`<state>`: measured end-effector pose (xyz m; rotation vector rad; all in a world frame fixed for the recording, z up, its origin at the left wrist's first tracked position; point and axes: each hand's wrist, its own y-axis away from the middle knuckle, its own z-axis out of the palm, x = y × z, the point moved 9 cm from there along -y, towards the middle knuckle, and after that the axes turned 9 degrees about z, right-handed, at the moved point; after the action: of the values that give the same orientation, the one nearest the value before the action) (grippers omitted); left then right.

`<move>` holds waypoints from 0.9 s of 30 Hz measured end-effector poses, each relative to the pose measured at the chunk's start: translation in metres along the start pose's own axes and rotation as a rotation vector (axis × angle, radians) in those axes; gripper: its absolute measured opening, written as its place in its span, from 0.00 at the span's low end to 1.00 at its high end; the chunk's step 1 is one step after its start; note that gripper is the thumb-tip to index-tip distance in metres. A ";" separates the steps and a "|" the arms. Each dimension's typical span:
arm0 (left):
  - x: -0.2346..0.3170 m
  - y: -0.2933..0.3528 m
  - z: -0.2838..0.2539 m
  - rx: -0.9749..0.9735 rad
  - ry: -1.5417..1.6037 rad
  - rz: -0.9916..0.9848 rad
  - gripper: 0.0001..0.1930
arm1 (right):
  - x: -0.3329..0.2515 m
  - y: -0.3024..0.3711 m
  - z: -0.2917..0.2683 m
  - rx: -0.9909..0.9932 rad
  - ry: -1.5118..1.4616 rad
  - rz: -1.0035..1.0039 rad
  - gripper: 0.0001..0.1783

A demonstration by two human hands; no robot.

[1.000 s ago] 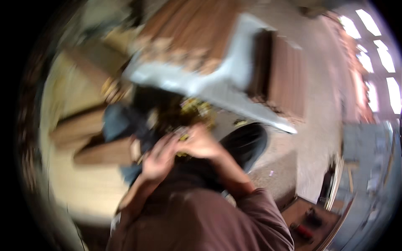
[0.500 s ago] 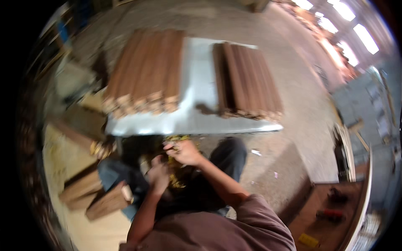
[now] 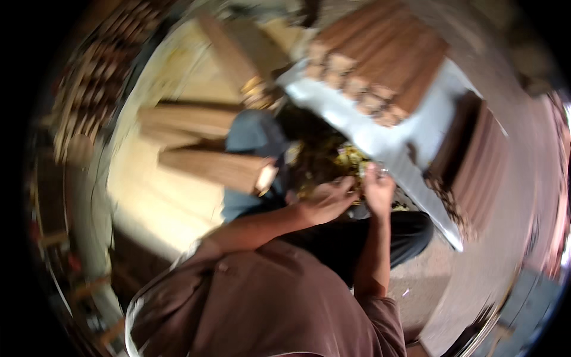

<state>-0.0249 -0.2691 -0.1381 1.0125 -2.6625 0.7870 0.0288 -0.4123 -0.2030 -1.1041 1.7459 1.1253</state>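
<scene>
The handling looks mid-way rather than finished: the left hand [image 3: 327,201], fingers bent, and the right hand [image 3: 379,187], fingers pointing up, are close together at a loose heap of small yellow pieces [image 3: 348,157], which lies between the blue-grey clothed left knee [image 3: 254,130] and the black clothed right knee [image 3: 413,234], by the near edge of a shiny white flat tabletop [image 3: 321,100]; blur hides whether either hand is clamped on a piece, so I cannot tell. What seems done is the tabletop's laying-out, a thick left stack of brown wooden strips [image 3: 383,53] and a thinner right stack of reddish-brown wooden strips [image 3: 476,172], both in order; the unsorted yellow pieces seem left to handle. Counted: two hands, one heap, two stacks, and at least three brown wooden lengths [image 3: 205,165] on a broad cream board [image 3: 157,229]; strips and yellow pieces are too blurred to count
</scene>
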 end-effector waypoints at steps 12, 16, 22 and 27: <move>-0.084 0.207 -0.235 0.524 -0.113 -0.345 0.23 | 0.002 0.015 0.042 -0.286 0.003 0.138 0.11; -0.166 0.327 -0.229 0.124 -0.364 -0.922 0.47 | -0.043 0.038 0.073 -0.408 -0.053 0.162 0.12; -0.191 0.311 -0.205 0.012 -0.361 -0.558 0.53 | -0.096 0.124 0.163 -0.624 -0.028 0.034 0.09; -0.218 0.317 -0.201 -0.060 -0.382 -0.472 0.49 | -0.090 0.134 0.182 -0.521 -0.160 0.172 0.07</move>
<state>-0.0735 0.1606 -0.1759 1.8348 -2.5320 0.4446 -0.0402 -0.1874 -0.1424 -1.1338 1.4805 1.7919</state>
